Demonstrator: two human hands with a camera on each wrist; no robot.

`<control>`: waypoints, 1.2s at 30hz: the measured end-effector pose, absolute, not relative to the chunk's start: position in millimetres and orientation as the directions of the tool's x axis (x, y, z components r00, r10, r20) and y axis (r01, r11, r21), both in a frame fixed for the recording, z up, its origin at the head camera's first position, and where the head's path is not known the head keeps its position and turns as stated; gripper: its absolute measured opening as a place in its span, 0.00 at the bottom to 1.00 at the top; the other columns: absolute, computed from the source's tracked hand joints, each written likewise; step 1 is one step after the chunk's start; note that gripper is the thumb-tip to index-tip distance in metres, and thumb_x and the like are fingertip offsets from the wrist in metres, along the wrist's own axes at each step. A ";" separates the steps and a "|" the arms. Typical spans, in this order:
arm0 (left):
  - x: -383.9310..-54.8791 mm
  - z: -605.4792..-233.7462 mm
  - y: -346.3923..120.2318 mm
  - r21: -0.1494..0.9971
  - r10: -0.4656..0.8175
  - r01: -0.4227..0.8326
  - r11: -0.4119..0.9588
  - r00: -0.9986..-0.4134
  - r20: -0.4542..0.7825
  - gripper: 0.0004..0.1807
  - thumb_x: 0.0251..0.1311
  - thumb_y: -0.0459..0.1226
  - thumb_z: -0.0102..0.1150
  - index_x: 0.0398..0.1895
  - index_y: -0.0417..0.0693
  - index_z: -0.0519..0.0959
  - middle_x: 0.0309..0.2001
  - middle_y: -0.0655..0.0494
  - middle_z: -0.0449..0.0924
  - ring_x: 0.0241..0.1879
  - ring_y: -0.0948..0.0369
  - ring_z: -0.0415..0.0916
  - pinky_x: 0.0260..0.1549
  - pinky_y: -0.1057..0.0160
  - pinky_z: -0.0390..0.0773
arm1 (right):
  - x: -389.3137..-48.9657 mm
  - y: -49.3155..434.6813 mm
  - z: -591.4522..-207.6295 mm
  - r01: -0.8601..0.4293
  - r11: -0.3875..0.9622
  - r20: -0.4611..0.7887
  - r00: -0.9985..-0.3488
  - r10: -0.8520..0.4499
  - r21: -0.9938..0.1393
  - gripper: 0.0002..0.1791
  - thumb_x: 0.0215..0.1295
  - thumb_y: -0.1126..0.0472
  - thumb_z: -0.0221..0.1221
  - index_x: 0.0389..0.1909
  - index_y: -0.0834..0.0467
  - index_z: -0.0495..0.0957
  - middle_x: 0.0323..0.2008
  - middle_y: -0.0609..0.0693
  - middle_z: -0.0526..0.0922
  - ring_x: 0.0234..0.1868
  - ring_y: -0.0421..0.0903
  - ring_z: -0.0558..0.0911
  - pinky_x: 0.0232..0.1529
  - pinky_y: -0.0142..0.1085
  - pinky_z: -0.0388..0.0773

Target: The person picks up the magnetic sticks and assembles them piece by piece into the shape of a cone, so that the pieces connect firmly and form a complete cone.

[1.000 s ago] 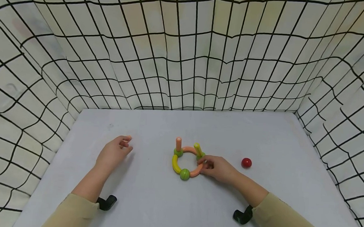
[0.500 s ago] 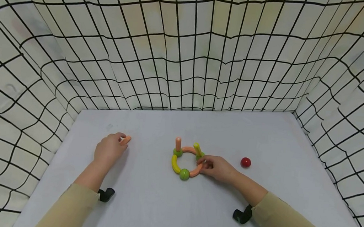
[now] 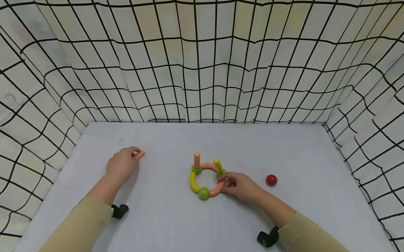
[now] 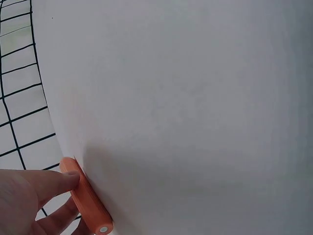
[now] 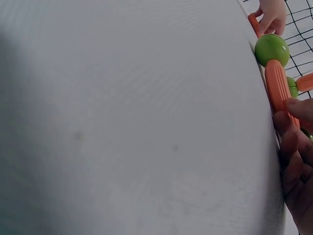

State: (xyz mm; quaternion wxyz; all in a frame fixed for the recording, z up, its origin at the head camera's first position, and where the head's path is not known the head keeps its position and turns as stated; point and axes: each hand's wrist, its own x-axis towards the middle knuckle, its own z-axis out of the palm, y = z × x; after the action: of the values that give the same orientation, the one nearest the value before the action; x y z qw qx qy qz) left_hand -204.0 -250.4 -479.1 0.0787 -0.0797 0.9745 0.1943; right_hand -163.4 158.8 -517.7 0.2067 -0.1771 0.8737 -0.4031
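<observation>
On the white table lies a ring of magnetic building pieces: curved orange rods, a curved yellow rod [image 3: 193, 182] and green balls, one of them the front green ball [image 3: 203, 193]. An orange rod [image 3: 197, 159] stands up from the left green ball, and a yellow rod [image 3: 217, 165] leans up from the right one. My right hand [image 3: 241, 186] pinches the curved orange rod [image 5: 277, 83] on the ring's right side. Farther left, apart from the ring, my left hand [image 3: 120, 165] holds a loose orange rod [image 4: 90, 203] between thumb and fingers; a silvery dot shows on its end.
A red ball [image 3: 271, 180] lies right of the ring, beyond my right hand. Black netting [image 3: 199, 66] over white walls rises along the back and sides of the table. Dark wrist-camera mounts [image 3: 268, 238] jut from both sleeves.
My left hand has drawn slightly left and turned, and the orange rod in it now shows plainly. The right hand keeps its hold on the ring.
</observation>
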 end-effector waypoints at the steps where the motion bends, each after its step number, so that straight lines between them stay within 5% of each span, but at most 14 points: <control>1: -204.6 -479.4 -250.1 0.362 -0.128 -0.188 0.913 -0.975 -0.183 0.18 0.69 0.34 0.50 0.61 0.44 0.74 0.52 0.39 0.77 0.38 0.48 0.74 0.32 0.54 0.72 | -163.6 159.3 -518.4 -0.143 0.610 -0.218 -0.851 -0.478 -0.779 0.13 0.64 0.56 0.67 0.49 0.45 0.82 0.30 0.43 0.79 0.34 0.43 0.76 0.35 0.35 0.74; 17: -195.1 -480.3 -250.6 0.369 -0.127 -0.192 0.909 -0.973 -0.194 0.20 0.68 0.33 0.50 0.62 0.44 0.74 0.54 0.40 0.77 0.38 0.49 0.74 0.30 0.56 0.72 | -162.2 158.0 -516.4 -0.143 0.613 -0.221 -0.849 -0.479 -0.777 0.15 0.63 0.56 0.68 0.50 0.45 0.81 0.31 0.42 0.79 0.34 0.43 0.76 0.35 0.34 0.74; 36: -168.6 -477.2 -237.6 0.517 -0.018 -0.069 0.853 -0.995 -0.103 0.22 0.72 0.40 0.54 0.67 0.48 0.71 0.55 0.44 0.77 0.49 0.49 0.75 0.39 0.52 0.75 | -162.3 158.0 -512.7 -0.119 0.611 -0.241 -0.848 -0.473 -0.783 0.15 0.63 0.57 0.68 0.50 0.47 0.81 0.31 0.43 0.79 0.33 0.44 0.76 0.33 0.34 0.74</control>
State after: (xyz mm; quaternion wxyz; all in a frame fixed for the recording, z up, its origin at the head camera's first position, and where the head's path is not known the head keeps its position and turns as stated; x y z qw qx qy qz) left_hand -168.6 -237.6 -477.2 0.0471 -0.0225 0.9615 0.2700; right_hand -162.3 158.0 -512.7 0.2176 -0.1698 0.8706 -0.4072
